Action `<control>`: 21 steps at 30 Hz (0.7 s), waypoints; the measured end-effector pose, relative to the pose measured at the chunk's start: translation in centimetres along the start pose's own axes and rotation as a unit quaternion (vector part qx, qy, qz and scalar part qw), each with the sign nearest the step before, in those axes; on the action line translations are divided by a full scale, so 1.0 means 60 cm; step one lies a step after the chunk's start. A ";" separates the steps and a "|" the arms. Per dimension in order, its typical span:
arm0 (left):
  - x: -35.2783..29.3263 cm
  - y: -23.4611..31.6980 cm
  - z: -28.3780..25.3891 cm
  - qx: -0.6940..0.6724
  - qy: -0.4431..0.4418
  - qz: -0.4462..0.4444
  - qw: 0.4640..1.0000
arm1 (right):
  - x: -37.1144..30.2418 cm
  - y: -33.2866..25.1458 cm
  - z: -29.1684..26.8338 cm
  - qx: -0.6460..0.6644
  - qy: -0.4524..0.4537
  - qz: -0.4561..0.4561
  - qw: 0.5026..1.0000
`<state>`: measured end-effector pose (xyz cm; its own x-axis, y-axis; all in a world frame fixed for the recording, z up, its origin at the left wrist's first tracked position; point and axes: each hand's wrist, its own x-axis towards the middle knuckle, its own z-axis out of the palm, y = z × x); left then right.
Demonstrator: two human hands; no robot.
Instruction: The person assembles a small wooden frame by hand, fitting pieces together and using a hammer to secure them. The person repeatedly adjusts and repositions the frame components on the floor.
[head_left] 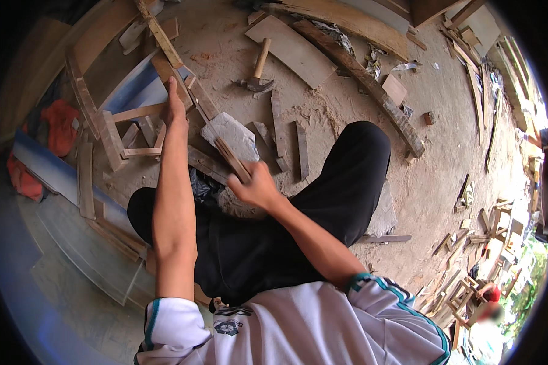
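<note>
My left hand (176, 109) is closed on a short brown wood piece (166, 68), its thumb along the edge and its other fingers mostly hidden. That piece lies against a wooden frame (111, 139) on my left. My right hand (259, 187) grips the wooden handle of a long, narrow tool that looks like a handsaw (230, 157) seen edge-on. Its thin blade runs up beside the held wood, over a pale stone block (234, 135). Farther off, a claw hammer (260, 66) lies on the dusty ground, its wooden handle pointing away from me.
Loose wood strips (302, 151) lie in front of my bent knees. A long beam (371, 91) and a flat board (291, 52) are beyond. Orange cloth (59, 129) and glass sheets (82, 258) are at the left. Scrap wood (463, 304) is piled right, near another person (488, 295).
</note>
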<state>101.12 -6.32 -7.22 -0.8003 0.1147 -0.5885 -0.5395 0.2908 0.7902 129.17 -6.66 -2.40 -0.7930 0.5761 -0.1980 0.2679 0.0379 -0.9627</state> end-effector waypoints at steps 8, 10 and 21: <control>0.002 0.003 -0.013 0.011 -0.013 -0.020 1.000 | -0.026 -0.015 -0.015 0.015 -0.023 0.045 0.999; 0.021 -0.004 -0.017 0.008 -0.053 0.012 0.998 | 0.022 -0.007 -0.002 -0.009 -0.012 0.029 0.999; -0.011 0.001 -0.010 0.036 -0.013 -0.025 0.999 | -0.003 0.013 -0.023 0.026 -0.026 -0.001 0.999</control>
<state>101.46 -6.95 -6.70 -0.7649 0.1235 -0.6322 -0.5577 0.3640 0.7459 130.30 -5.62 -2.88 -0.8217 0.5323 -0.2036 0.2383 -0.0034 -0.9712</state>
